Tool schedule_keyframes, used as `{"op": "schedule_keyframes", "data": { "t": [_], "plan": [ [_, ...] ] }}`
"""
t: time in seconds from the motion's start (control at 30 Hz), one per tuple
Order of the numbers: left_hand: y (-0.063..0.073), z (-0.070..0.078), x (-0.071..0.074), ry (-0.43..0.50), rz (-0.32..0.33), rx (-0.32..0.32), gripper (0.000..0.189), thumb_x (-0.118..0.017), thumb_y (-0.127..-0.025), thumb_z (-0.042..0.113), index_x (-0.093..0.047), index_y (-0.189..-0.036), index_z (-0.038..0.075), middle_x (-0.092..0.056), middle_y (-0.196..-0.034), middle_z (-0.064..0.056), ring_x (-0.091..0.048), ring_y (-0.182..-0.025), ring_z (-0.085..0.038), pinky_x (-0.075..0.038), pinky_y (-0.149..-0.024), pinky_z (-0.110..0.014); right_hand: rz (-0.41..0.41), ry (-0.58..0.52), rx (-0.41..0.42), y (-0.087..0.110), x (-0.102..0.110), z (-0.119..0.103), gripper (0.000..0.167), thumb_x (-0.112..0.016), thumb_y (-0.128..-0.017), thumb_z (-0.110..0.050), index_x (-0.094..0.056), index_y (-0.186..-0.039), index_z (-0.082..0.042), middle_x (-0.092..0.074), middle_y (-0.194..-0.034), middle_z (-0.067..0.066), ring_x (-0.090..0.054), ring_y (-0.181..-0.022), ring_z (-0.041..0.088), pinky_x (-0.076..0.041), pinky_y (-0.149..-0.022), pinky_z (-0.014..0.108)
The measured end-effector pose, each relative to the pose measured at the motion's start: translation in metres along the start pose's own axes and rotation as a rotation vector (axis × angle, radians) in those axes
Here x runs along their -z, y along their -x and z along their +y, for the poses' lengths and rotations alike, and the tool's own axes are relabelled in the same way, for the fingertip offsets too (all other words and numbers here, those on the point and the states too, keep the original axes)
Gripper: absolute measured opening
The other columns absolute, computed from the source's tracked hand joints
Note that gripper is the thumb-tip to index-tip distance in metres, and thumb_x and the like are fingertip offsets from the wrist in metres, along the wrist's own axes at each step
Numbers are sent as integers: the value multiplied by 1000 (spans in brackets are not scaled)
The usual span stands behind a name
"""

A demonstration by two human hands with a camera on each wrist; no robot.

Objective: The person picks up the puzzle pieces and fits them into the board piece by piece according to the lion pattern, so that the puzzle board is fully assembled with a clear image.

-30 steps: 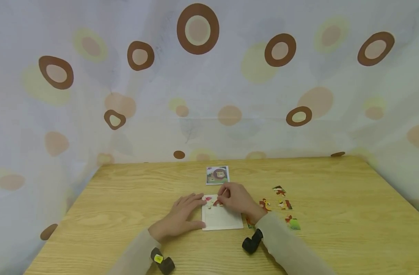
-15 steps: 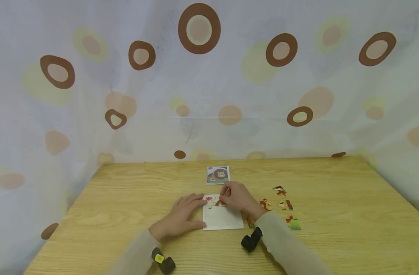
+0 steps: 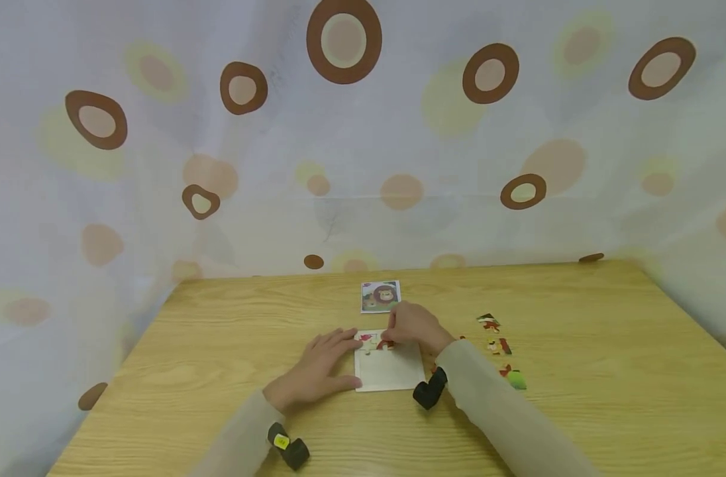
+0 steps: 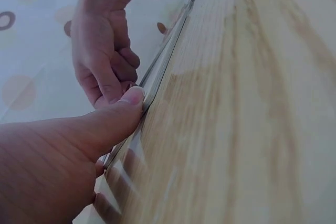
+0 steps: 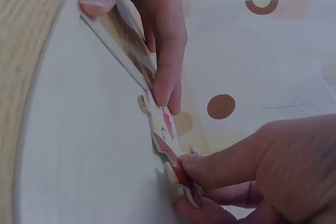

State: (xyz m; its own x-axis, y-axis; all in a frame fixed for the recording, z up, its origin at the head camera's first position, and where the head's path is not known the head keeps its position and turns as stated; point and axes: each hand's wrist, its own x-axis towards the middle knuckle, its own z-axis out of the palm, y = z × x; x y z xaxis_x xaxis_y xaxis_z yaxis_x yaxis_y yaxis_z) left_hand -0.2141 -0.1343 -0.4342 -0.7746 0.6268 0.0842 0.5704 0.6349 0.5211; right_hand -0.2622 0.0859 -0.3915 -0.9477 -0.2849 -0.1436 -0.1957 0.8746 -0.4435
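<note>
The thumb and fingers of the right hand (image 3: pixel 415 326) are closing in a pinch on a small dark-red, flat jigsaw piece (image 5: pixel 182 174), at the far edge of a shallow, off-white square tray (image 3: pixel 389 371); whether the piece is lying fully flat cannot be told. Just beside it, a white piece with a pink print (image 3: pixel 365 340) is filling the tray's far left corner. The left hand (image 3: pixel 315 370) is holding its fingers extended and spread, thumb touching the near left corner, fingertips touching near the far left one.

The dark-red piece is probably light, thin and stiff, its knobs likely to bend or fray; pinching by opposite edges, clear of the knobs, is looking safest. The light tray is probably sliding easily unless braced.

Beyond, a lion picture card (image 3: pixel 381 297) is lying nearer the far edge of the pale wooden worktop (image 3: pixel 250 318); loose, multicoloured pieces (image 3: pixel 499 346) are lying toward its right edge.
</note>
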Motion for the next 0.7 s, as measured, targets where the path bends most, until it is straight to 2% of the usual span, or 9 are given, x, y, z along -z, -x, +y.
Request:
{"op": "schedule_keyframes", "data": {
  "t": [0.3,0.47,0.7],
  "plan": [
    [1,0,3,7,-5,-4,63,-65,-90,38,-46,-142,8,-32,-155,-16,-22,-143,-43,-12,-111,-68,-72,85,-46,-5,7,-9,21,-71,-82,-22,-59,-68,-11,-51,-60,-3,-45,-57,13,-33,-50,24],
    [0,1,3,7,-6,-3,63,-65,-90,38,-45,-142,8,-32,-155,-16,-22,-144,-43,-12,-111,-68,-23,70,-12,-3,7,-6,22,-74,-81,-23,-62,-67,-11,-55,-61,-3,-47,-56,12,-35,-49,22],
    [1,0,1,9,-9,-8,63,-64,-91,39,-44,-142,7,-31,-155,-16,-21,-144,-42,-11,-112,-68,77,-63,36,0,-5,9,23,-79,-79,-24,-65,-65,-11,-60,-62,-1,-49,-55,11,-37,-50,21]
  ]
}}
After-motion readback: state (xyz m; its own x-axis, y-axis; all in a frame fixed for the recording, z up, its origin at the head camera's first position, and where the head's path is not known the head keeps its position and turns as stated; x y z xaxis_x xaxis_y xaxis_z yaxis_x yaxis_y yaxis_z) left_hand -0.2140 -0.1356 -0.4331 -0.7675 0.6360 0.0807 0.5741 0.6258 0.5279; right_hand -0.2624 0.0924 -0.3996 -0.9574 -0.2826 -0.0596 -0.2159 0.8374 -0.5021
